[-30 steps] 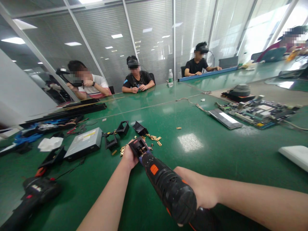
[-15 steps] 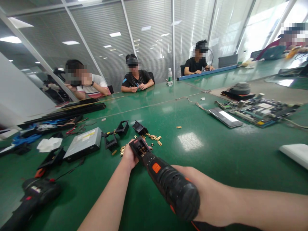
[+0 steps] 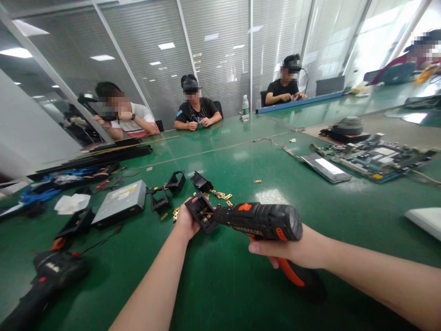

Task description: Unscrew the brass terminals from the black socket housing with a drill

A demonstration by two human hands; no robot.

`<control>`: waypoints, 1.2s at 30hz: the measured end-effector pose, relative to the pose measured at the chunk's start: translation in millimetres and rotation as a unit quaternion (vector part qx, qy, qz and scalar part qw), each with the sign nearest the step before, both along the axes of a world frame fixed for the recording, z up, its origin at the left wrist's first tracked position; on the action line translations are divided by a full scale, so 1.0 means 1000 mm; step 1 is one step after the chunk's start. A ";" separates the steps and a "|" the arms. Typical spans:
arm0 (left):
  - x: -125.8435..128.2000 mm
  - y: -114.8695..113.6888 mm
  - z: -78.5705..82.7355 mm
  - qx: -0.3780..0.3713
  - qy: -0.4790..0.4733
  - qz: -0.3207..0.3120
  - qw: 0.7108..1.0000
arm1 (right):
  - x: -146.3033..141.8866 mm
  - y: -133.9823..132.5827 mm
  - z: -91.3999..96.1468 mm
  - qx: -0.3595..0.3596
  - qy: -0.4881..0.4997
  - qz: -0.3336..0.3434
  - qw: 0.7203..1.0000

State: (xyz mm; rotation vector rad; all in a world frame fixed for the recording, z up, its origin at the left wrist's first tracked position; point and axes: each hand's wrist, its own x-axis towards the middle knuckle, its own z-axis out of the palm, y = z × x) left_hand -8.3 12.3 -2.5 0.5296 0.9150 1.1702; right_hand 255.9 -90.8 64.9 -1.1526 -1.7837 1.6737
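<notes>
My left hand grips a small black plastic housing with brass pieces inside it, just above the green table. My right hand is wrapped round the handle of a black and orange electric screwdriver. The tool lies nearly level, pointing left, and its tip is inside the housing. Loose brass tabs lie on the table just behind the housing.
More black housings and a grey optical drive lie to the left, a second black driver at the near left. A circuit board and metal plate lie right. Three people sit at the far side.
The screwdriver has swung from pointing away from me to lying nearly level across the view, my right hand moving right. My left hand still holds the housing.
</notes>
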 end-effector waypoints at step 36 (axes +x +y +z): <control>-0.002 0.001 -0.003 0.014 -0.001 -0.001 1.000 | -0.006 -0.009 0.001 0.029 -0.003 -0.026 0.999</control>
